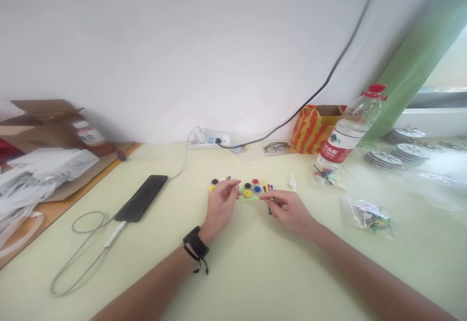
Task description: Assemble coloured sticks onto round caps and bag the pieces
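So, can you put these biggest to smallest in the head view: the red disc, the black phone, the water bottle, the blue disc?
1. Water bottle
2. Black phone
3. Red disc and blue disc: too alike to rank

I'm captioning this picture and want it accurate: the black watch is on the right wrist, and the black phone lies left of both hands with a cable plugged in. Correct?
Not quite: the head view shows the black watch on the wrist of the left hand. The black phone does lie left of both hands, cable plugged in.
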Tool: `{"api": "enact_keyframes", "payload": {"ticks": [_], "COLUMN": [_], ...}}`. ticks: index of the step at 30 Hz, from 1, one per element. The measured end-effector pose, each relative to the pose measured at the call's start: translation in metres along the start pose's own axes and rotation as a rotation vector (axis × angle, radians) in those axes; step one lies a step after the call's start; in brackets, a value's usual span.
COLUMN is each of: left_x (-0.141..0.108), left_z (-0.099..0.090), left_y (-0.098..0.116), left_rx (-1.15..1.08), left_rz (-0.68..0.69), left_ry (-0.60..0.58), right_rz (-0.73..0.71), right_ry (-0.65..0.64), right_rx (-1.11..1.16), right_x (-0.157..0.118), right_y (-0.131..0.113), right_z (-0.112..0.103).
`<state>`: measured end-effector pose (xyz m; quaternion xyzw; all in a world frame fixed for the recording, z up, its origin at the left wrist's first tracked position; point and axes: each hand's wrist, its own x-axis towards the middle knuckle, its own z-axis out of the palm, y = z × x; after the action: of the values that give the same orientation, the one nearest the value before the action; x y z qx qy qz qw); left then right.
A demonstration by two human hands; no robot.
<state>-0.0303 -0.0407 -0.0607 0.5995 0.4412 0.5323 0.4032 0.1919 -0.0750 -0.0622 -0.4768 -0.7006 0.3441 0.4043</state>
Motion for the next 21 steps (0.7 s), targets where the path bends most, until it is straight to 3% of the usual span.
{"api": "enact_keyframes", "payload": {"ticks": [3,7,12,16,21], "left_x": [0.001,-0.002,-0.006,-0.006,-0.007], "left_z": [-0.002,-0.004,-0.005,-0.007,-0.008], "left_y": [-0.002,0.001,0.000,-0.001,0.005], "left_rx": [0.108,0.446,0.805,0.909,0.870], "left_rz": [0.067,0.234,0.328,0.332,0.332], "left_ry": [0.019,0.060,-0.049,-0.101,-0.158], "right_rz": [-0.052,-0.010,0.026,-0.005,0.000], "right_ry": [-0.002,0.098,0.206,0.227,0.254], "right_rx": [-0.142,-0.226,-0.220,-0.195,-0.115], "right_x": [-0.002,0.000,0.002,0.001,0.000], "right_y": [0.004,0.011,0.015,0.012,0.005], "right_z": [0.005,0.001,-0.003,-0.002,-0.004]}}
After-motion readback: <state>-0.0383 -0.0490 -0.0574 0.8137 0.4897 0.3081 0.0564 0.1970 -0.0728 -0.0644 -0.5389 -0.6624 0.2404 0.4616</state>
